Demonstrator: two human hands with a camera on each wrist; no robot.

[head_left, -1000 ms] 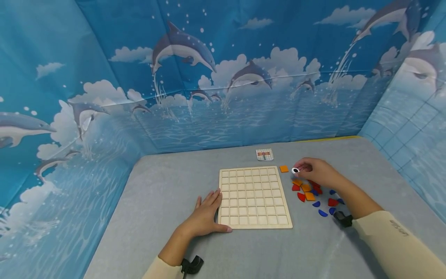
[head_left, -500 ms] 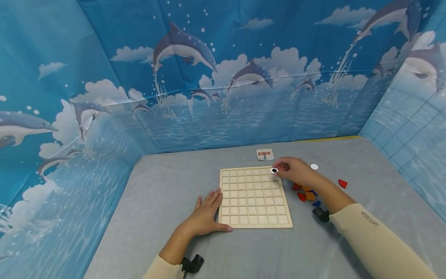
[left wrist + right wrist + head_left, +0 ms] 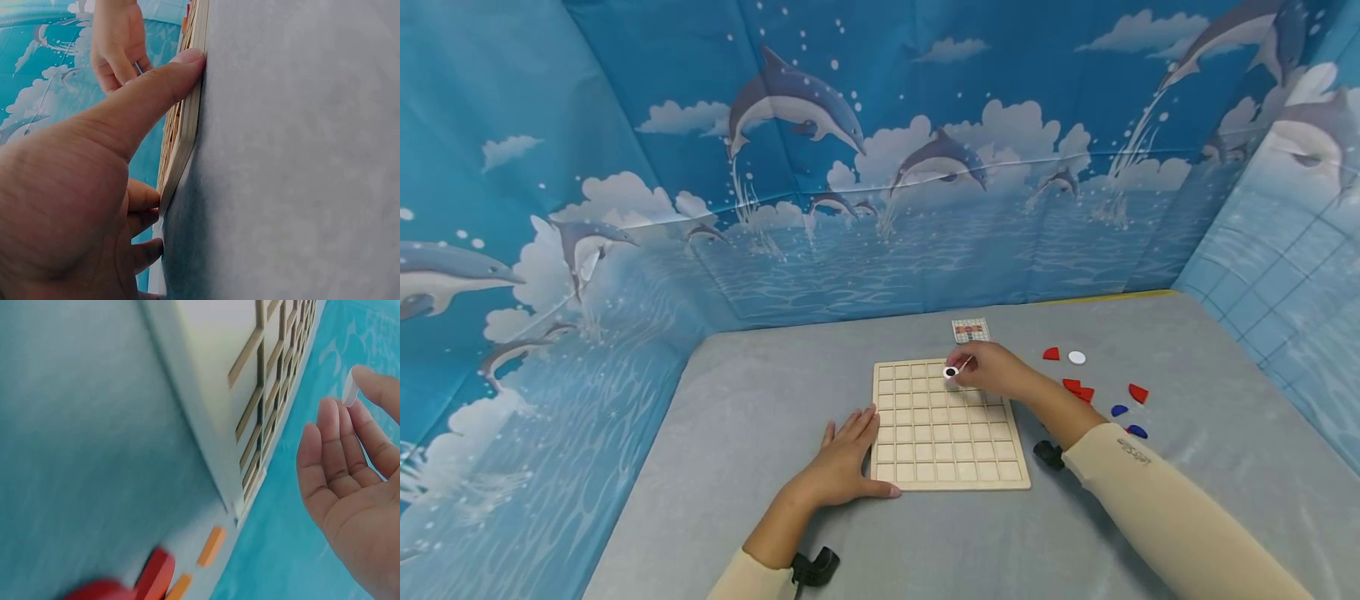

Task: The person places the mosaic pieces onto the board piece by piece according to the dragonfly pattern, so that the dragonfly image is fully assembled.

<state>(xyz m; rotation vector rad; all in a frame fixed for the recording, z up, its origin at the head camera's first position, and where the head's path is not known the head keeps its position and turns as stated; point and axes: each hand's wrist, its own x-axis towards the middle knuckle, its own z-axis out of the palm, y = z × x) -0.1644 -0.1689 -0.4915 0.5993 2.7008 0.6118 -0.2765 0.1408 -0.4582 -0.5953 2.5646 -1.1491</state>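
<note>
My right hand [image 3: 988, 369] pinches a small white disc with a black dot [image 3: 951, 372] between thumb and fingertips, over the upper part of the wooden grid board [image 3: 951, 475]. In the right wrist view the disc [image 3: 350, 389] is seen edge-on, and the other fingers are bent loosely below it. My left hand [image 3: 842, 467] rests at the board's left side, fingers spread along the edge and thumb along the front corner. In the left wrist view the left thumb [image 3: 156, 90] lies across the board's side [image 3: 186, 134].
Right of the board lie red pieces [image 3: 1138, 393], blue half-round pieces [image 3: 1119, 410] and a white disc [image 3: 1077, 357]. Orange pieces [image 3: 212, 546] show in the right wrist view; my right forearm hides them in the head view. A small patterned card [image 3: 970, 330] lies behind the board.
My right hand has carried the white disc leftward from the loose pieces to over the board. Another white disc at the right has come into sight. The left hand stays in place.
</note>
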